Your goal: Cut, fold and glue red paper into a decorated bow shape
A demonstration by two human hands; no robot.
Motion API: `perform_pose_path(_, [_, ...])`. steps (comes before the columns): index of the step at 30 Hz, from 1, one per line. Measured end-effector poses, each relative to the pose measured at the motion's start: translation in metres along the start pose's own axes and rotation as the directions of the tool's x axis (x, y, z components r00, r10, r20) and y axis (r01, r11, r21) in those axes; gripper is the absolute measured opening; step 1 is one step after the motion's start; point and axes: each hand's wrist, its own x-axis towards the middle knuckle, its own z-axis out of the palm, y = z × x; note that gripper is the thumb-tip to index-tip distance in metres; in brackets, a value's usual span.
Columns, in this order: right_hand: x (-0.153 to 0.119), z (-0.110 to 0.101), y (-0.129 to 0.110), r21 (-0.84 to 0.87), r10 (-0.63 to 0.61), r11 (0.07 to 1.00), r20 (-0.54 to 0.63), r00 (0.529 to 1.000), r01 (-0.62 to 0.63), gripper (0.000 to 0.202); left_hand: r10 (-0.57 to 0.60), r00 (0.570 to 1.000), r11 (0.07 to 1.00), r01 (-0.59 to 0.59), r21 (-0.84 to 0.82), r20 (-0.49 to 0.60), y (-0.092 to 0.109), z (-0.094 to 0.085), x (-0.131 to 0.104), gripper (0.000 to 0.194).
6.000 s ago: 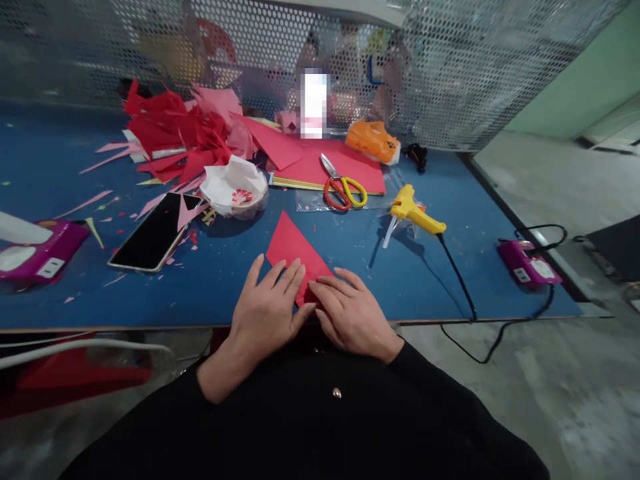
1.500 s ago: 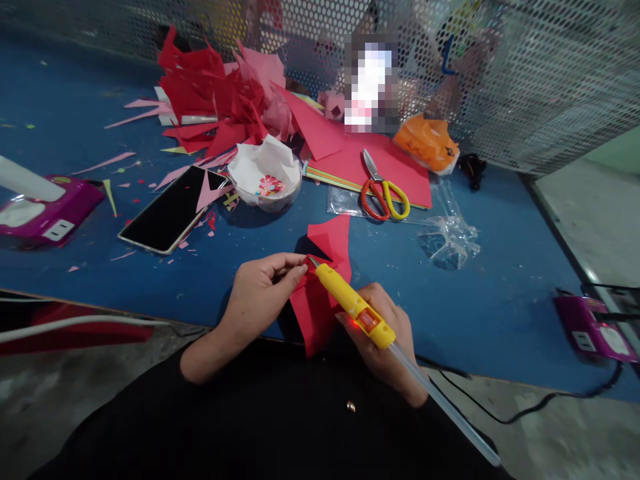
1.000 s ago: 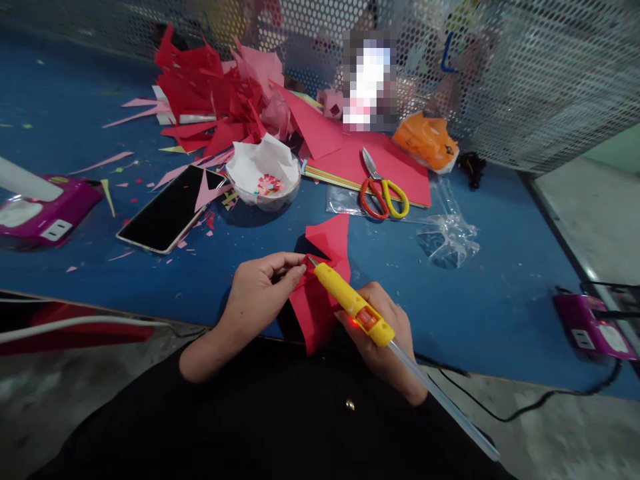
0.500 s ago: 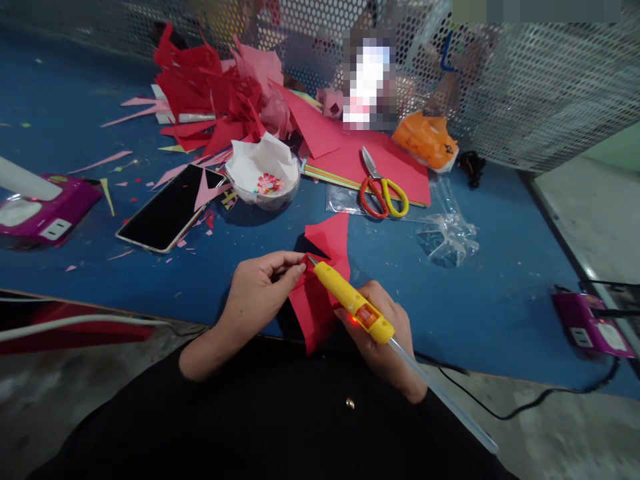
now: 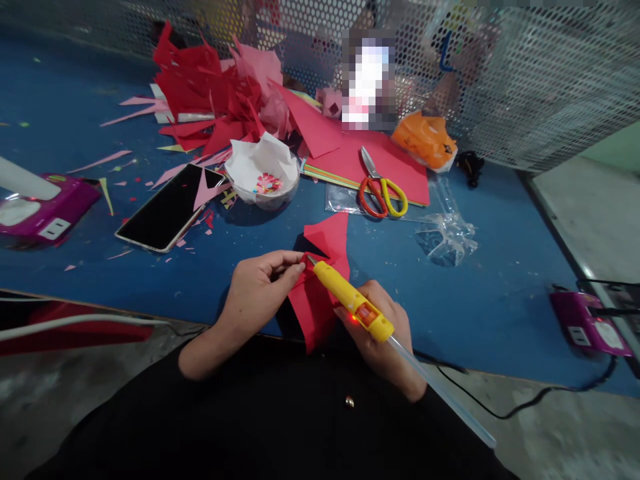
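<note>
Near the table's front edge, my left hand (image 5: 260,290) pinches the edge of a cut and folded red paper (image 5: 317,310) between thumb and fingers. My right hand (image 5: 383,333) is wrapped round a yellow glue gun (image 5: 345,290), whose metal tip points up and left and meets the paper beside my left fingertips. A small red light glows by the gun's grip, and a long clear glue stick (image 5: 443,393) sticks out of its rear end. The grip and most of my right fingers are hidden beneath the gun.
Behind my hands are a paper-lined bowl (image 5: 287,190), scissors (image 5: 373,173) on stacked coloured paper (image 5: 410,180), a phone (image 5: 165,208), paper scraps (image 5: 200,87) and an orange bag (image 5: 425,140). Purple power sockets stand left (image 5: 65,210) and right (image 5: 587,323). A perforated metal screen (image 5: 550,80) rises behind.
</note>
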Motion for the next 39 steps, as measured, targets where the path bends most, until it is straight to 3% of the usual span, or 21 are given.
perform_pose_path(19, [-0.001,-0.001,0.001,-0.015,-0.001,1.000,0.016,1.000,0.001,0.015,0.004,1.000,1.000,-0.004,-0.016,-0.006,-0.002,0.001,-0.001,0.021])
perform_pose_path(29, [0.000,-0.002,-0.004,-0.018,0.034,0.999,-0.055,0.998,-0.035,0.019,0.025,0.999,0.999,-0.024,0.032,-0.038,-0.003,0.001,-0.002,0.023])
perform_pose_path(34, [-0.001,-0.009,-0.004,0.026,0.072,0.997,-0.100,0.992,-0.070,0.017,0.210,0.978,0.939,-0.196,0.284,-0.020,-0.005,0.000,-0.006,0.023])
perform_pose_path(39, [-0.007,-0.015,0.001,0.028,0.135,0.991,-0.114,0.984,-0.133,0.015,0.458,0.887,0.743,-0.422,0.519,0.066,-0.009,-0.002,-0.012,0.025])
